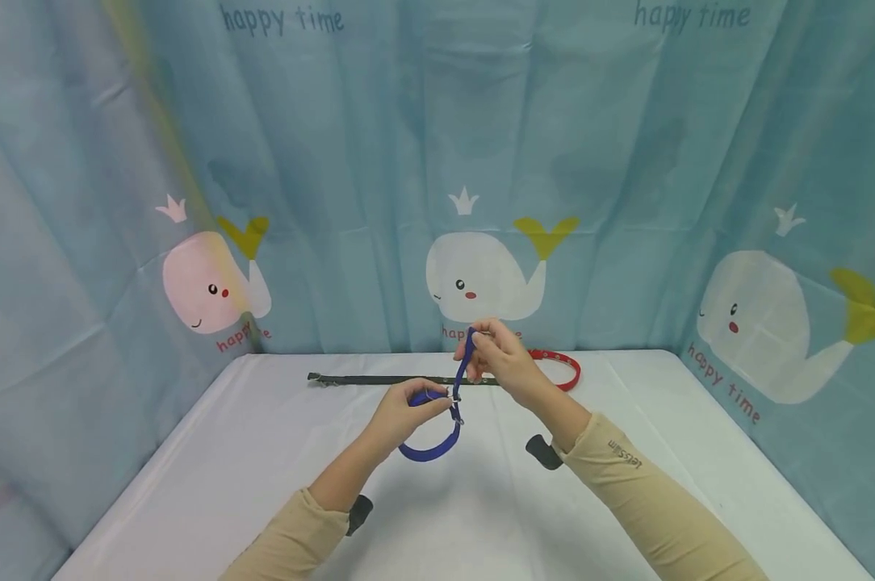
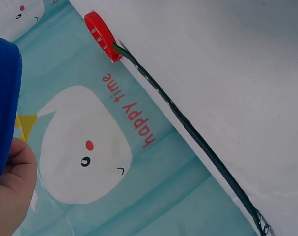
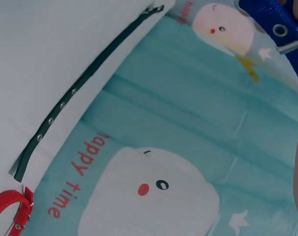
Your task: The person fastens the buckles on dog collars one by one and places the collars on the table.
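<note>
A blue collar [image 1: 429, 453] with metal eyelets hangs as a loop above the white table, held between both hands. My left hand [image 1: 403, 415] pinches it at the buckle, thumb and fingers together. Higher and to the right, my right hand [image 1: 506, 359] pinches the strap's free end, which stands nearly upright. In the right wrist view the blue strap [image 3: 271, 19] passes through a silver buckle [image 3: 291, 46], with eyelets on both sides of it. The left wrist view shows only a broad piece of the blue collar [image 2: 4, 108] beside the fingers.
Toward the table's back edge lies a dark green collar [image 1: 365, 380], stretched out straight. A red collar [image 1: 570, 373], curled into a loop, lies at its right end, partly behind the right hand. A light blue curtain [image 1: 379, 202] with whale prints rises behind the white table [image 1: 212, 484].
</note>
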Tool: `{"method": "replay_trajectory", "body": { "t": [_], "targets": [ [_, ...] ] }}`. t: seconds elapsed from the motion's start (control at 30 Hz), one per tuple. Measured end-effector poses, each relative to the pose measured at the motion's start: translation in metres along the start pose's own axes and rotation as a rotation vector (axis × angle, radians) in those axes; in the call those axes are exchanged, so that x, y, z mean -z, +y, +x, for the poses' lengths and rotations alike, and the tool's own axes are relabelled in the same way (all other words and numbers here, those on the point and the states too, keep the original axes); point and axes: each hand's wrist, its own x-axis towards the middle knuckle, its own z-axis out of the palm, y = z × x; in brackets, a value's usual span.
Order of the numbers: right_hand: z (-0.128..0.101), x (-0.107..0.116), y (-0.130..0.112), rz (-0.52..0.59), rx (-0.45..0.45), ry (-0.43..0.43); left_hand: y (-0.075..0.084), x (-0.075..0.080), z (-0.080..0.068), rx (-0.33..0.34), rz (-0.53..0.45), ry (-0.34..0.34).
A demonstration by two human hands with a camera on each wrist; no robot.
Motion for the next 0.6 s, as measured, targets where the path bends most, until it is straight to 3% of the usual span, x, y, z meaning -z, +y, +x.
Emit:
{"method": "replay_trajectory", "body": {
  "t": [0.13,0.23,0.43,0.6],
  "targets": [
    [-0.003,0.001,0.003,-0.017,0.035,-0.005,0.003,-0.002,-0.001,0.029,0.032,0.006],
    [-0.006,0.001,0.005,-0.027,0.038,-0.023,0.006,-0.004,-0.002,0.091,0.029,-0.002],
    [-0.008,-0.002,0.008,-0.021,0.042,-0.085,0.009,-0.006,0.0,0.226,-0.107,-0.01],
    [-0.006,-0.006,0.011,-0.017,0.07,-0.108,0.005,-0.005,0.001,0.25,-0.17,-0.048]
  ]
}}
